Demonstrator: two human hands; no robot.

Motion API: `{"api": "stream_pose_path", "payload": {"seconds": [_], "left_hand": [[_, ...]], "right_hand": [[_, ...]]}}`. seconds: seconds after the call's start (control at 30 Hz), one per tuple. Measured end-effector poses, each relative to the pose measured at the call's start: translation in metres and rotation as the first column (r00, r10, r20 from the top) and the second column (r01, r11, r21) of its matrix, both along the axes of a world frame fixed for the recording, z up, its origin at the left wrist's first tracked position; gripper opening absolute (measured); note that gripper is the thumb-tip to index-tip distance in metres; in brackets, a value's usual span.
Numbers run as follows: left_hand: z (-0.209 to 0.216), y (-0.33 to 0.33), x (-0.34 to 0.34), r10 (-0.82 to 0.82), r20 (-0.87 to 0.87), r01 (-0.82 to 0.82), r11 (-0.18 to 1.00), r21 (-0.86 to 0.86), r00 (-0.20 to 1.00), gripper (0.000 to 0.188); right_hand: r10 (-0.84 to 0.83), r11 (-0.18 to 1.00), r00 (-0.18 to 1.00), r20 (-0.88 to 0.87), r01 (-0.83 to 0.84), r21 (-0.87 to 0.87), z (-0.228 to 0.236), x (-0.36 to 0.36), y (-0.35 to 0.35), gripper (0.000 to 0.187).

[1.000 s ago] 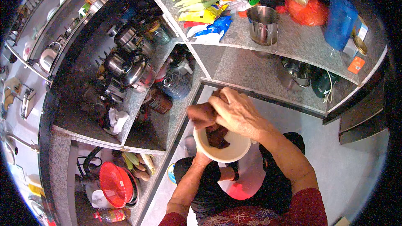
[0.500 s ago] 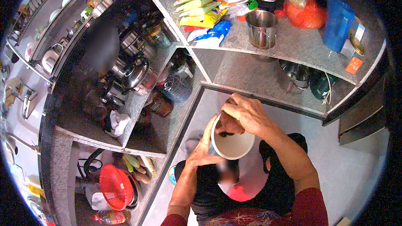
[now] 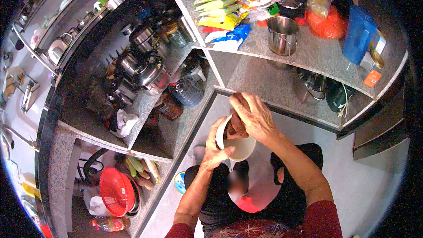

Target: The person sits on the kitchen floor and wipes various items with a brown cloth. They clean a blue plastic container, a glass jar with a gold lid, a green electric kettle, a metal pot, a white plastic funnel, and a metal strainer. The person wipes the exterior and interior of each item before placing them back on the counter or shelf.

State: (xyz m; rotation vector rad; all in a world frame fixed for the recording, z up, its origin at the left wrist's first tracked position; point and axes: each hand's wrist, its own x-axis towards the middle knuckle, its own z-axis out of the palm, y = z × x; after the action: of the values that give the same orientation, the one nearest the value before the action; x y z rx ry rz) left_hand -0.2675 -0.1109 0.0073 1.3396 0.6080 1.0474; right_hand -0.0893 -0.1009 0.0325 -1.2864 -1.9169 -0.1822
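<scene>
In the middle of the head view, my left hand grips the side of a white round tub, its thumb over the rim. The tub is tilted and its pale inside shows. My right hand is closed on a reddish-brown, soft-looking thing at the tub's far rim. Part of it reaches into the opening, with a darker patch beside it. My fingers cover much of it, so I cannot make out its kind.
Ahead, a stone shelf bears corn cobs, a steel pot, an orange bag and a blue pitcher. At left are a pressure cooker, a large clear bottle and a red basket.
The tub has shifted slightly left and is tipped more. My right hand has turned over the brown thing, its fingers now reaching farther left.
</scene>
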Motion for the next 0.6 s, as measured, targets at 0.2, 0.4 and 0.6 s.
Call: {"api": "stream_pose_path", "payload": {"seconds": [0.2,0.4,0.6], "left_hand": [[0.009,-0.005,0.009,0.358,-0.107,-0.301,0.885,0.354,0.928,0.091],[-0.003,0.002,0.000,0.426,-0.003,-0.395,0.840,0.373,0.905,0.097],[0.000,0.012,-0.012,0.410,0.037,-0.405,0.878,0.254,0.911,0.097]], "right_hand": [[-0.249,0.862,0.969,0.003,0.223,-0.455,-0.014,-0.013,-0.008,0.037],[-0.057,0.816,0.992,0.115,0.113,-0.568,-0.013,-0.018,-0.025,0.024],[0.313,0.759,0.829,-0.463,-0.511,-0.403,0.016,0.015,-0.031,0.024]]}}
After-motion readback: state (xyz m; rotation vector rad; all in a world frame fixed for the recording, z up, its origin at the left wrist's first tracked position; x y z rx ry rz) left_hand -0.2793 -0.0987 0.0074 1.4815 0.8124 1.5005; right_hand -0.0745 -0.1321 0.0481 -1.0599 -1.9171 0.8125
